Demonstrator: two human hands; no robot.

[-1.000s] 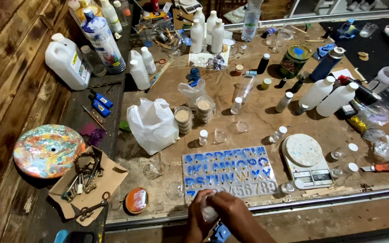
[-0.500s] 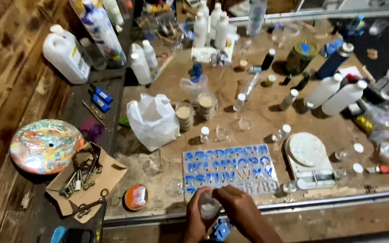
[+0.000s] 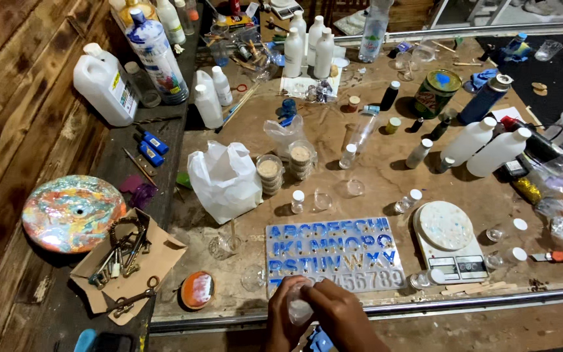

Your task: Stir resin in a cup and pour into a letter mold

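Head view: I have both hands at the worktop's [image 3: 373, 163] near edge, my left hand [image 3: 283, 319] and right hand [image 3: 340, 319] curled around a small clear cup [image 3: 298, 308] between them, just near of the blue letter mould [image 3: 333, 254].

One head-worn camera is looking steeply down over the cluttered tabletop [image 3: 386, 176] from fairly near, apparently standing at its front edge.

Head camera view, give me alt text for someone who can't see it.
Two hands, left hand and right hand, clasp a small clear container over a blue letter mould on a cluttered workbench, beside a small scale.
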